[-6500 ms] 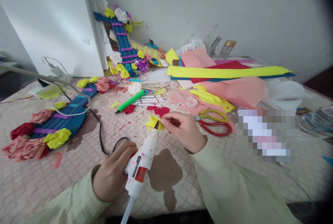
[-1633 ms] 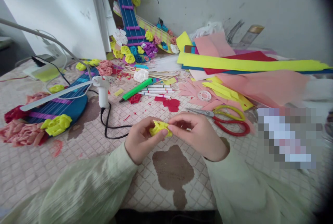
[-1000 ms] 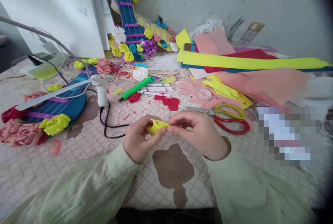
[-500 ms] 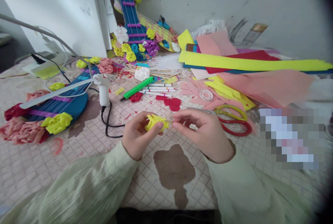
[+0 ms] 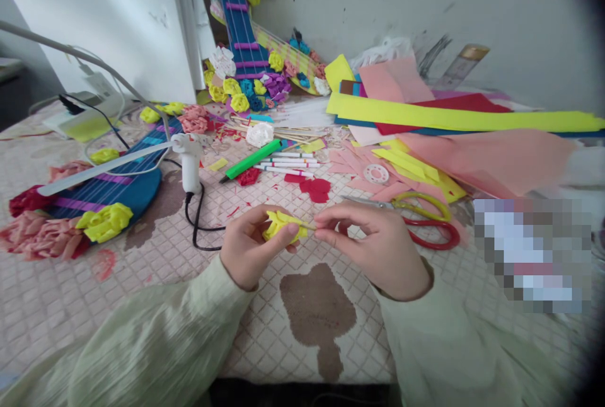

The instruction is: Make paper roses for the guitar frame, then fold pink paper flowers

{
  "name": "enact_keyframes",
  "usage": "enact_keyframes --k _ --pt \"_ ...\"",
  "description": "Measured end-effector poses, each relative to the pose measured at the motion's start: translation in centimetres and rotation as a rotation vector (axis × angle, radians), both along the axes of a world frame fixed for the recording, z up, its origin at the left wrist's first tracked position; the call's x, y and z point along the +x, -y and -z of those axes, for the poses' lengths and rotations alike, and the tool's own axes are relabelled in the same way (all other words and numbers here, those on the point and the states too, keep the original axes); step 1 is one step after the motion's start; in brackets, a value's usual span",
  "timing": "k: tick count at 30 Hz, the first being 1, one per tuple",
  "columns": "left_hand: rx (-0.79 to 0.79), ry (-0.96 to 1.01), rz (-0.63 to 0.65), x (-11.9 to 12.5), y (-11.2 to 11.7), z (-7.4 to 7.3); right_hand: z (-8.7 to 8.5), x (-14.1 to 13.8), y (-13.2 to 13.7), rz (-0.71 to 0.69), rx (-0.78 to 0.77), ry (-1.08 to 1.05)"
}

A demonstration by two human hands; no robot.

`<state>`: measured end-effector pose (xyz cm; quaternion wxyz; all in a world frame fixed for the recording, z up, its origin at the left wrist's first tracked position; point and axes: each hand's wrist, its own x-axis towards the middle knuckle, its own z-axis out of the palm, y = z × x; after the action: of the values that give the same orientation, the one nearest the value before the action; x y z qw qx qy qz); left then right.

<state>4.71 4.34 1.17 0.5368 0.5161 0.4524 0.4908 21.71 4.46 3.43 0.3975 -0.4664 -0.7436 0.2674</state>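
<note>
A yellow paper flower is pinched between the thumb and fingers of my left hand. From its right side a thin wooden stick juts out. My right hand grips the end of that stick between thumb and fingertips. Just behind my right hand lie scissors with red and yellow handles, their blades partly hidden by the hand. Red paper circles rest on the table beyond my hands.
A white glue gun with a black cord stands at left, beside a blue paper guitar edged with paper flowers. Markers, a green pen and pink paper strips lie behind. Yellow crepe paper stretches along the back right.
My right hand has shifted slightly to the right, and more of the stick shows between it and the flower. My left hand stays almost in place. The whole view has shifted a little.
</note>
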Motion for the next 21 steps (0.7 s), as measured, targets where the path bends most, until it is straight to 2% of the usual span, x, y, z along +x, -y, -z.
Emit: enact_keyframes --k 5,10,21 --pt "0.011 0.083 0.015 -0.03 0.01 0.17 0.02 -0.06 -0.03 0.039 0.013 -0.02" --pt "0.007 0.146 -0.023 -0.04 -0.14 0.27 0.18 -0.02 -0.15 0.045 -0.003 -0.045" --pt "0.019 0.111 0.019 -0.21 -0.12 0.2 -0.12 0.33 -0.24 -0.021 0.05 0.007"
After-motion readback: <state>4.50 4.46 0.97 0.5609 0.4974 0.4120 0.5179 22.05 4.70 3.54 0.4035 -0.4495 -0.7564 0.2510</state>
